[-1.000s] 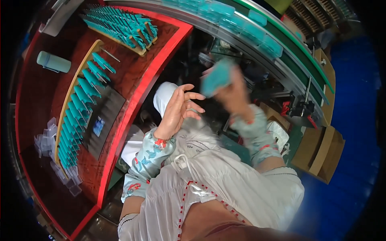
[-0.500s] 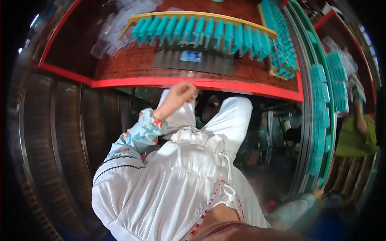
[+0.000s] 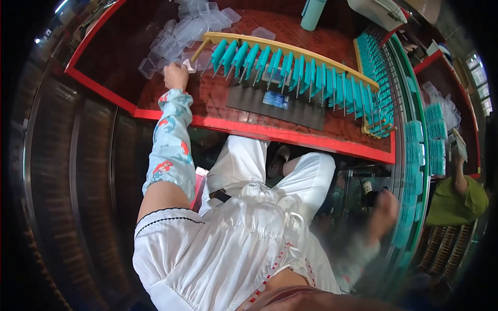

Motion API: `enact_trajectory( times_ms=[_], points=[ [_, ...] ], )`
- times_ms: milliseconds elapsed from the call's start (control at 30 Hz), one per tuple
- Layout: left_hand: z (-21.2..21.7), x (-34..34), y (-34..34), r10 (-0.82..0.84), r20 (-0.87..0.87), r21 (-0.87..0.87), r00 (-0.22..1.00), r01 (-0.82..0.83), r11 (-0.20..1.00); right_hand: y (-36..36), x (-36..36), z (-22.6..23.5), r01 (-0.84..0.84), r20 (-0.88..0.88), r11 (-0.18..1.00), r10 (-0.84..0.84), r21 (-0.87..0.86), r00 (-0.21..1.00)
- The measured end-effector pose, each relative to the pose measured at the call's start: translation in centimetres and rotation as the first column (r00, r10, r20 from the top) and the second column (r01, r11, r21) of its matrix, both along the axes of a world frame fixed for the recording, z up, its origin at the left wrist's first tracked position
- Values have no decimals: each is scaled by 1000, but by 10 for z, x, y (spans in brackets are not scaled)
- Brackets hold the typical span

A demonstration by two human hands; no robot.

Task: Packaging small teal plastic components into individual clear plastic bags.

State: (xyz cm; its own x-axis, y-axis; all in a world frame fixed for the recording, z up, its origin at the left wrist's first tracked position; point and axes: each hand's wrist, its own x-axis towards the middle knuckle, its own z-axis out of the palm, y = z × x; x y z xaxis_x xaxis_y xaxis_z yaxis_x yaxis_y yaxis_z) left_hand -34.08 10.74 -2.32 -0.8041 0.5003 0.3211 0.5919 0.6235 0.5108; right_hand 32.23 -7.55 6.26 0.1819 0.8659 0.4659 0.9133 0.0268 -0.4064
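My left hand (image 3: 176,76) reaches over the red-brown tabletop to the near edge of a pile of clear plastic boxes (image 3: 179,39). Its fingers are curled, and what they hold, if anything, is hidden. A small whitish piece (image 3: 189,66) lies right beside the fingers. Close to that hand is the left end of a yellow rack (image 3: 290,54), from which a row of teal pieces (image 3: 282,72) hangs on thin metal pins. My right hand (image 3: 385,212) is smeared by motion, low on the right near the teal stacks (image 3: 410,179) along the conveyor.
A second rack of teal pieces (image 3: 376,78) stands at the table's right end. A dark mat (image 3: 306,116) lies under the first rack. A teal cylinder (image 3: 313,14) and a white bin (image 3: 377,12) are at the back. Another person in a green top (image 3: 456,202) works at the far right.
My left hand has moved from the table's front edge out to the clear boxes. My right hand has risen from the lower right beside the conveyor. The view has shifted, showing more of the table's back.
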Motion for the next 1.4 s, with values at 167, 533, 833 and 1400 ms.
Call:
enact_trajectory(
  times_ms=[167,533,833,1400],
  points=[
    [-30,49,-67,-299,397,425,868,115,898,58,-187,-100,-708,-899,677,160,-201,408],
    [4,254,-134,-61,474,681,-878,322,657,93,-186,-94,-886,-963,463,245,15,111],
    [-26,320,-117,-65,259,696,-964,140,704,163,-87,-46,-385,-916,906,293,175,275],
    [-9,351,-103,-122,460,543,-880,170,822,216,-62,-28,-671,-908,652,412,354,-79]
  ],
)
